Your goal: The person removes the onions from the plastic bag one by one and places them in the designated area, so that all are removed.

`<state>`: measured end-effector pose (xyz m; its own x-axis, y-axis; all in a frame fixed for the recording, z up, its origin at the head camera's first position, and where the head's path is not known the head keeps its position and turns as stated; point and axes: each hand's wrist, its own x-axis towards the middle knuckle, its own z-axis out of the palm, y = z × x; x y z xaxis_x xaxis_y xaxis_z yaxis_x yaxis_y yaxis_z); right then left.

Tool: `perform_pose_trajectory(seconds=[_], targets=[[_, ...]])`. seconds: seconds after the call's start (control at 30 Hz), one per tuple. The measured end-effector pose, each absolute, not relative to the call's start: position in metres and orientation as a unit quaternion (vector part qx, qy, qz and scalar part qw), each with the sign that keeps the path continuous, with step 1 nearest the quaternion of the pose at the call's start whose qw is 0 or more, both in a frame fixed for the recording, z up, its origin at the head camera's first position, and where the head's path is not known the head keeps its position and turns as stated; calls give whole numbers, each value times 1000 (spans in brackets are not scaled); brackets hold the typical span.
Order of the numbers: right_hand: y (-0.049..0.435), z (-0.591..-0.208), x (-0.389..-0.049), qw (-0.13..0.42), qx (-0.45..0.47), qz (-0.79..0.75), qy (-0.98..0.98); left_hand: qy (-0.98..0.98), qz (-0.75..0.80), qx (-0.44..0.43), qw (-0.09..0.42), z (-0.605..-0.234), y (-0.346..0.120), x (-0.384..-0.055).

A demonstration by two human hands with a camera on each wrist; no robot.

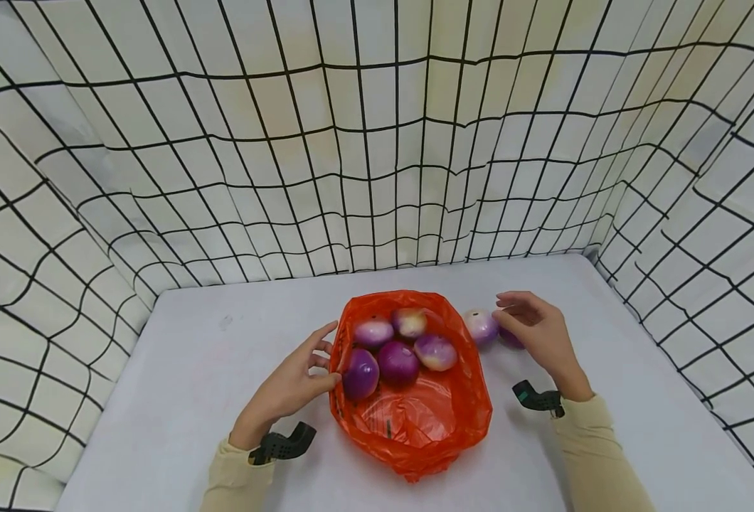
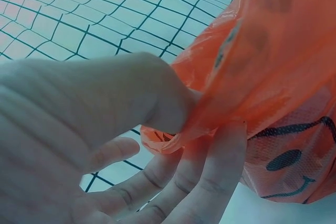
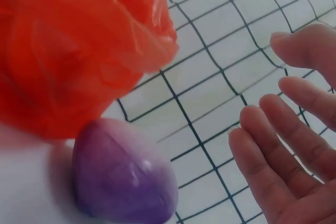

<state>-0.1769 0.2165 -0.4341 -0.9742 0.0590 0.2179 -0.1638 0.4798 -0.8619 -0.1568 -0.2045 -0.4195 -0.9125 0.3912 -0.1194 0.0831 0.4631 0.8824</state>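
A red plastic bag [image 1: 409,455] stands with its mouth wide, and several purple onions [image 1: 398,363] lie inside it. My left hand [image 1: 296,377] pinches the bag's left rim; in the left wrist view the thumb lies on one side of the plastic [image 2: 231,93] and the fingers on the other. To the right of the bag, a pale purple onion [image 1: 481,326] rests on the table. A darker onion [image 1: 511,338] beside it is partly hidden by my right hand [image 1: 540,338]. In the right wrist view that hand has spread fingers holding nothing, apart from the onion [image 3: 123,174] there.
A white table [image 1: 210,370] carries everything. White walls with a black grid net [image 1: 383,149] enclose its back and sides. Each wrist wears a dark camera mount, such as the left mount [image 1: 287,442].
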Motion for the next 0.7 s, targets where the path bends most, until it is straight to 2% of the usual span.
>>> perform_pose_trajectory(seconds=[0.53, 0.7], targets=[[182, -426, -172, 120, 161, 480, -854, 848, 487, 144, 150, -420, -203, -157], [174, -426, -175, 92, 176, 466, -863, 847, 489, 142, 150, -420, -204, -157]])
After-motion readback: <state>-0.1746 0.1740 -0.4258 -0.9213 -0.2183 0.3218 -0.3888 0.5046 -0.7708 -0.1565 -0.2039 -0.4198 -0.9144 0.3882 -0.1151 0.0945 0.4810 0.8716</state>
